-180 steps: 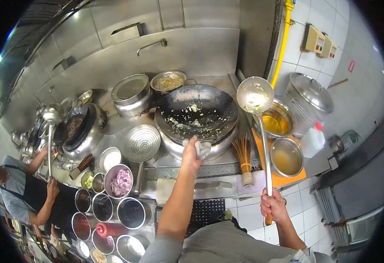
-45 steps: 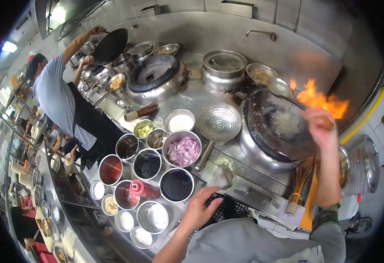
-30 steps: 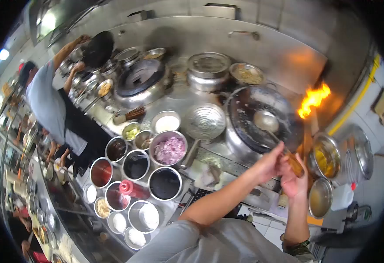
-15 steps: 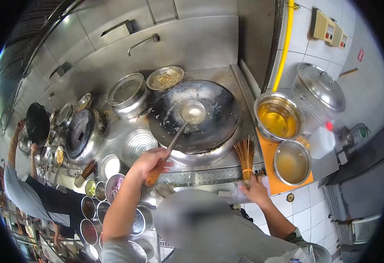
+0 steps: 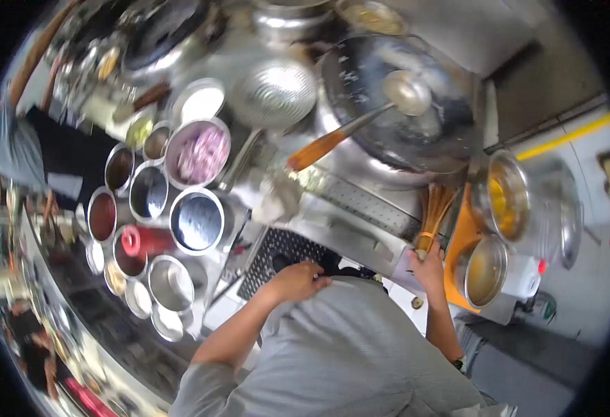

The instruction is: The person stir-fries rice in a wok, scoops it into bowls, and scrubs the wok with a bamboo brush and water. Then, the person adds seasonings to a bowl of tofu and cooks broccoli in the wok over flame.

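My left hand [image 5: 299,281] is in front of my grey shirt, fingers loosely bent and apart, holding nothing. My right hand [image 5: 427,267] grips the bound lower end of a bamboo brush [image 5: 436,217], its bristles upright beside the stove's perforated strip. The ladle [image 5: 408,93] lies in the large dark wok [image 5: 360,104], its wooden handle [image 5: 326,146] sticking out over the rim, untouched. White bits cling to the wok. Near the handle's end, a crumpled cloth [image 5: 277,198] lies on the stove edge.
At left stand a bowl of sliced onion [image 5: 202,154], several metal pots and a red bottle [image 5: 145,240]. A round strainer [image 5: 274,94] is left of the wok. Right, an oil pot [image 5: 507,194] and a cloudy-liquid pot [image 5: 484,272] flank an orange board [image 5: 461,243]. A co-worker [image 5: 20,149] stands far left.
My left hand has let go of the ladle and moved back to my shirt. The view has turned down and to the left. My right hand still holds the brush.
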The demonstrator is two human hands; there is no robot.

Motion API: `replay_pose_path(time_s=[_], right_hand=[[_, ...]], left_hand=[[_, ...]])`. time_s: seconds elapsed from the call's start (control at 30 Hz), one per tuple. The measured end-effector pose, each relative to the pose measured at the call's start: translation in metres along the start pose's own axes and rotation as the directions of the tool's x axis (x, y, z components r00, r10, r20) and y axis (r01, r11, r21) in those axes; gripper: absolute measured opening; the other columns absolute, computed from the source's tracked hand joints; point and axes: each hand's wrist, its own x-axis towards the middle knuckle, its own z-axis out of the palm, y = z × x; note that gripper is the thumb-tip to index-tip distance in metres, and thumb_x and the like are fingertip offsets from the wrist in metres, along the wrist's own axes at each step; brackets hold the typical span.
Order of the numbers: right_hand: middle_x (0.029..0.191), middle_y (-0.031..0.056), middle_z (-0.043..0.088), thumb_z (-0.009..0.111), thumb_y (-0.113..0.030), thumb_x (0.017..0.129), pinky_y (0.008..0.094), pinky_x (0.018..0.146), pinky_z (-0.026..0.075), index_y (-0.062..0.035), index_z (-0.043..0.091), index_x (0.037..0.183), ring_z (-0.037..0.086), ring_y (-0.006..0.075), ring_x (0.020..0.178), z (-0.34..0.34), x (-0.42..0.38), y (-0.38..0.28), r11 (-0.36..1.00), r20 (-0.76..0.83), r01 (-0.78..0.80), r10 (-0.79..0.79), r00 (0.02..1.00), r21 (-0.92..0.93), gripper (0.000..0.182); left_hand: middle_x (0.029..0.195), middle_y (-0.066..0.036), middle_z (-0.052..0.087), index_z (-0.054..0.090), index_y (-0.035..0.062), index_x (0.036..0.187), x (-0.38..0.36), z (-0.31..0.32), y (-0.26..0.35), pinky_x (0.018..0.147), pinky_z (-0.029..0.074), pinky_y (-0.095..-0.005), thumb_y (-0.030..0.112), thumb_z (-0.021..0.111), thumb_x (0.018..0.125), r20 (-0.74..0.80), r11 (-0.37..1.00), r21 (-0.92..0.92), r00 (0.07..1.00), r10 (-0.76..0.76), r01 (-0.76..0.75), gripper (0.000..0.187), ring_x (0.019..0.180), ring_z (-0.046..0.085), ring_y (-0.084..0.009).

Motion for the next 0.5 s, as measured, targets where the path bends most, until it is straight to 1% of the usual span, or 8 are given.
replay_pose_path(time_s=[0.1, 0.17, 0.2, 0.27, 0.3, 0.37, 0.43, 0.5], right_hand=[[0.116, 0.0270, 0.054, 0.066, -0.030, 0.082, 0.0432, 0.090, 0.045, 0.0002, 0.028, 0.140, 0.054, 0.0393, 0.107, 0.010, 0.015, 0.034, 0.987, -0.088, 0.123, -0.132, 0.987, -0.106, 0.076], [0.104, 0.0182, 0.059, 0.062, -0.024, 0.085, 0.0358, 0.079, 0.050, 0.0039, 0.035, 0.134, 0.061, 0.0279, 0.092, 0.017, 0.038, 0.071, 0.959, 0.029, 0.119, -0.131, 0.991, 0.258, 0.062], [0.104, 0.0182, 0.059, 0.062, -0.024, 0.085, 0.0358, 0.079, 0.050, 0.0039, 0.035, 0.134, 0.061, 0.0279, 0.092, 0.006, 0.033, 0.057, 0.963, 0.037, 0.137, -0.149, 0.988, 0.231, 0.062], [0.102, 0.0148, 0.061, 0.060, -0.019, 0.083, 0.0344, 0.077, 0.049, 0.0038, 0.050, 0.119, 0.061, 0.0243, 0.091, -0.024, 0.002, 0.009, 0.791, 0.076, -0.097, 0.065, 0.995, 0.604, 0.044], [0.102, 0.0148, 0.061, 0.060, -0.019, 0.083, 0.0344, 0.077, 0.049, 0.0038, 0.050, 0.119, 0.061, 0.0243, 0.091, -0.034, -0.001, 0.007, 0.799, 0.069, -0.091, 0.062, 0.996, 0.595, 0.044], [0.098, 0.0098, 0.062, 0.057, -0.016, 0.085, 0.0304, 0.072, 0.049, 0.0022, 0.053, 0.113, 0.061, 0.0179, 0.086, -0.057, -0.007, 0.013, 0.596, 0.220, -0.254, 0.130, 0.967, 0.762, 0.034], [0.095, 0.0102, 0.062, 0.057, -0.016, 0.085, 0.0304, 0.070, 0.050, 0.0015, 0.054, 0.112, 0.061, 0.0192, 0.083, -0.078, -0.030, 0.006, 0.485, 0.176, -0.216, 0.128, 0.976, 0.847, 0.032], [0.091, 0.0117, 0.063, 0.057, -0.025, 0.084, 0.0319, 0.057, 0.051, -0.0003, 0.055, 0.106, 0.063, 0.0222, 0.074, -0.099, -0.054, 0.009, 0.288, 0.182, -0.244, 0.225, 0.957, 0.926, 0.033]], left_hand=[[0.123, -0.022, 0.056, 0.057, -0.0003, 0.120, 0.042, 0.059, -0.065, 0.097, 0.044, -0.0377, 0.041, 0.056, 0.087, -0.041, 0.988, 0.044, 0.989, -0.145, 0.147, 0.053, 0.118, 0.052, -0.0328], [0.133, -0.021, 0.049, 0.053, -0.0006, 0.125, 0.074, 0.091, -0.094, 0.097, 0.044, -0.0409, 0.033, 0.057, 0.085, -0.031, 0.973, 0.068, 0.976, -0.217, 0.219, 0.053, 0.118, 0.051, -0.0325], [0.133, -0.021, 0.049, 0.053, -0.0006, 0.125, 0.081, 0.094, -0.092, 0.097, 0.044, -0.0409, 0.033, 0.057, 0.085, -0.041, 0.975, 0.035, 0.975, -0.218, 0.220, 0.053, 0.118, 0.051, -0.0325], [0.145, -0.015, 0.038, 0.041, 0.0009, 0.136, 0.093, 0.096, -0.089, 0.096, 0.044, -0.0440, 0.024, 0.056, 0.085, -0.039, 0.954, 0.165, 0.968, -0.247, 0.250, 0.058, 0.118, 0.051, -0.0324], [0.145, -0.015, 0.038, 0.041, 0.0009, 0.136, 0.101, 0.104, -0.092, 0.096, 0.044, -0.0440, 0.024, 0.056, 0.085, -0.042, 0.958, 0.154, 0.970, -0.239, 0.243, 0.058, 0.118, 0.051, -0.0324], [0.150, -0.010, 0.030, 0.032, 0.0050, 0.142, 0.126, 0.122, -0.099, 0.095, 0.045, -0.0444, 0.018, 0.054, 0.084, -0.155, 0.973, 0.158, 0.977, -0.144, 0.168, 0.063, 0.119, 0.050, -0.0324], [0.150, -0.008, 0.029, 0.029, 0.0078, 0.144, 0.139, 0.128, -0.096, 0.092, 0.045, -0.0449, 0.015, 0.053, 0.084, -0.136, 0.956, 0.252, 0.983, -0.122, 0.154, 0.065, 0.120, 0.048, -0.0316], [0.150, -0.007, 0.030, 0.030, 0.0129, 0.145, 0.160, 0.141, -0.104, 0.098, 0.037, -0.0511, 0.022, 0.047, 0.087, -0.104, 0.943, 0.298, 0.987, -0.123, 0.149, 0.061, 0.128, 0.041, -0.0329]])
